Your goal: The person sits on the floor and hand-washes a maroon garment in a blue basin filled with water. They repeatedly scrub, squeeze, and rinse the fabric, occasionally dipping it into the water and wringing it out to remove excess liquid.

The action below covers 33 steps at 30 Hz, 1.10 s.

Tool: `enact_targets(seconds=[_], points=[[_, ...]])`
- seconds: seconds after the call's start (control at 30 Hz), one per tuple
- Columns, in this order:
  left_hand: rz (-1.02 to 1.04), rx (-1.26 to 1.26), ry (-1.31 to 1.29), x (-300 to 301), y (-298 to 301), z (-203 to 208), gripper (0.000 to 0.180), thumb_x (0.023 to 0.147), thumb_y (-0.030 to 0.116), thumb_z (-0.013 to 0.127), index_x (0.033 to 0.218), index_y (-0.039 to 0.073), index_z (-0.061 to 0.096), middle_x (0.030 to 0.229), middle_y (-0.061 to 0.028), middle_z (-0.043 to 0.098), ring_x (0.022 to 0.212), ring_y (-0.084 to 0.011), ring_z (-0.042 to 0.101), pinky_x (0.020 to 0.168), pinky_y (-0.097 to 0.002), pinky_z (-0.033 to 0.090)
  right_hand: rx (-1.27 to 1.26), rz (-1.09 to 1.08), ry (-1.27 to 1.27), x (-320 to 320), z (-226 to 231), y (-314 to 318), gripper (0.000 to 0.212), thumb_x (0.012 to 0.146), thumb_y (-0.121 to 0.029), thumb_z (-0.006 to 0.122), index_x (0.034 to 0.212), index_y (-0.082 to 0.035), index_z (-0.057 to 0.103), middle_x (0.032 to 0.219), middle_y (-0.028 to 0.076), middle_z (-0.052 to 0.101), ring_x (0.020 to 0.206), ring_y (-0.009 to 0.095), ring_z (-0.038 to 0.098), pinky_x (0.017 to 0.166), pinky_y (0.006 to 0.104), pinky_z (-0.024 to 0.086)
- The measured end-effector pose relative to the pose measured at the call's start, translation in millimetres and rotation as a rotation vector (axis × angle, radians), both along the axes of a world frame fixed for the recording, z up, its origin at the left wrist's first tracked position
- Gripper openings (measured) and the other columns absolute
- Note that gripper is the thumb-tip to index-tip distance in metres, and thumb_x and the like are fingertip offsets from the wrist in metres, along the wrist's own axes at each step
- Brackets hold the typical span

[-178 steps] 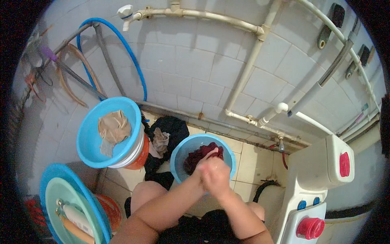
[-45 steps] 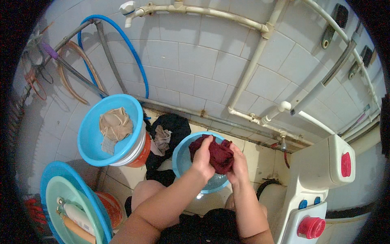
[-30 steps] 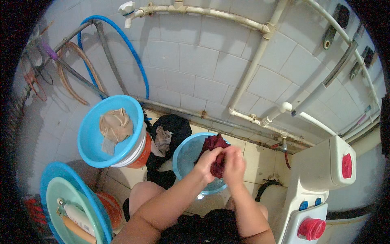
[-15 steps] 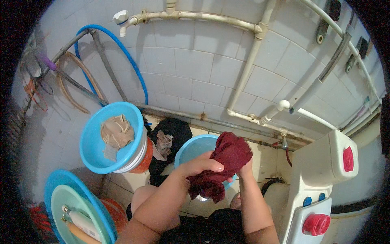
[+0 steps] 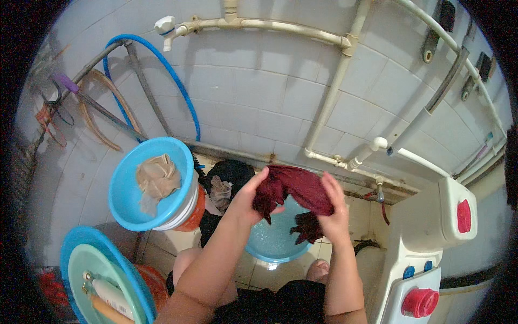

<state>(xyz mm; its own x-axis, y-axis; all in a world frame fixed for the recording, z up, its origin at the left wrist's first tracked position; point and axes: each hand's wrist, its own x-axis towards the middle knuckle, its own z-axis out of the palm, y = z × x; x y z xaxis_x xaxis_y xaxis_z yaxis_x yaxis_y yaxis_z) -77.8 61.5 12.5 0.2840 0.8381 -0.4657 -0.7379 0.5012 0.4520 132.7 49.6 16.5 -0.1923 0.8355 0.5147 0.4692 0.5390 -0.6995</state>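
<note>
1. Head view, hands: the left hand (image 5: pixel 250 195) is closed on one side of a dark red cloth (image 5: pixel 299 186), its thumb at the upper edge. The right hand (image 5: pixel 335 211) grips the other side, with its fingers pointing upward along the fabric.
2. Head view, cloth: it is held up between the two hands, bunched and spread sideways, above a light blue basin (image 5: pixel 278 252) on the tiled floor. Loose ends dangle below it near each hand. The basin contains water with pale bubbles.
3. Head view, left side: another blue basin (image 5: pixel 125 194) sits tilted on stacked white and orange buckets (image 5: pixel 195 215), with a beige garment (image 5: pixel 158 177) inside. Dark clothing (image 5: pixel 236 174) lies on the floor between these buckets and the floor basin, a smaller beige piece (image 5: pixel 220 193) on it. At lower left, a green basin (image 5: pixel 81 260) holding a white bottle (image 5: pixel 112 296) rests inside a larger blue one.
4. Head view, right side and wall: pale containers with red caps (image 5: pixel 421 303) stand beside the right forearm. Cream pipes (image 5: pixel 294 28) and a blue hose (image 5: pixel 171 73) run along the tiled wall.
</note>
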Motion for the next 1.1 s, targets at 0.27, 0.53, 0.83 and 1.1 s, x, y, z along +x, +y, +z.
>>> enact_targets(seconds=[0.27,0.53,0.83,1.1], points=[[0.071,0.067,-0.021,17.6,-4.9,2.4,0.022,0.078,0.022,0.054,0.093,0.007,0.057,0.088,-0.0087,0.061,0.077,-0.021,0.059,0.072,-0.0344,0.049,0.228,0.222,-0.285,-53.6,17.8,-41.3,0.028,0.059,-0.017,0.077,0.082,-0.011,0.064,0.08,0.006,0.059,0.065,0.025,0.055,0.054,0.0317,0.045],[0.174,0.095,0.028,79.8,-45.8,-27.8,0.019,0.087,0.024,0.049,0.095,0.008,0.054,0.089,-0.0054,0.059,0.079,-0.019,0.061,0.07,-0.0344,0.051,-0.181,-0.256,0.32,-43.4,-2.7,-11.1,0.016,0.079,-0.008,0.061,0.066,0.0,0.055,0.062,0.005,0.056,0.059,0.013,0.053,0.054,0.0289,0.043],[0.204,-0.005,-0.03,69.8,-44.3,-34.8,0.014,0.082,0.021,0.053,0.087,0.009,0.055,0.08,-0.0039,0.058,0.073,-0.0159,0.058,0.069,-0.0315,0.05,-0.116,-0.266,0.022,-51.5,-11.0,-19.7,0.018,0.081,-0.019,0.059,0.068,-0.006,0.058,0.066,0.012,0.056,0.06,0.03,0.055,0.054,0.0358,0.045],[0.111,0.227,-0.253,13.8,-13.7,1.6,0.033,0.075,0.029,0.049,0.093,0.003,0.061,0.093,-0.0127,0.064,0.085,-0.0283,0.061,0.085,-0.0443,0.046,-0.861,0.243,0.479,-16.6,-53.4,-1.5,0.034,0.084,-0.023,0.061,0.11,-0.006,0.049,0.093,0.006,0.06,0.083,0.013,0.055,0.078,0.0299,0.045]])
